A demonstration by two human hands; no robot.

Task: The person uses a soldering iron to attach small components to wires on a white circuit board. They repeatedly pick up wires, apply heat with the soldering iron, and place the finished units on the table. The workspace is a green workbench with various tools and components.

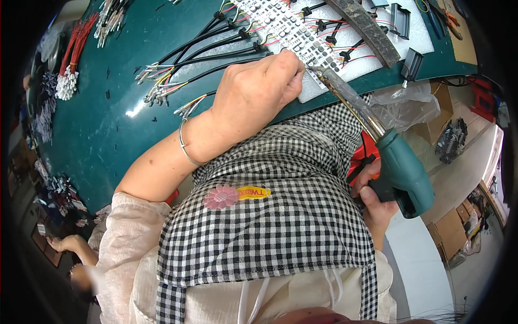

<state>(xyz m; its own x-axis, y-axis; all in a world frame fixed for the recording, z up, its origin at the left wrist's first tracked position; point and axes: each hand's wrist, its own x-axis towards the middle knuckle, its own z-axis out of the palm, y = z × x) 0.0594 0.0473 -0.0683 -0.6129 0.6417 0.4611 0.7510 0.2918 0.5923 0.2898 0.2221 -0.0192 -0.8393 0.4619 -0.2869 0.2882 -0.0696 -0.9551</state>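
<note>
My right hand (376,204) is wrapped round the dark grip of a green soldering gun (406,170). Its long metal barrel slants up to the left, and its tip is at the near edge of a white panel of small circuit boards (286,29). Beside that tip, my left hand (261,89) is closed in a pinch with its back toward me; whatever lies between the fingertips is hidden. Several black cables (216,65) with stripped, coloured ends fan out left from the panel, some passing behind my left hand. A white foam sheet (356,70) lies under the panel.
A dark, worn bar (367,32) lies across the panel's wires. Small black housings (411,65) sit at right, with pliers (452,24) beyond. Bundles of red wires (78,46) lie on the green table (108,156). A clear plastic bag (407,105) hangs below the table edge. Another person's hand (62,244) shows at lower left.
</note>
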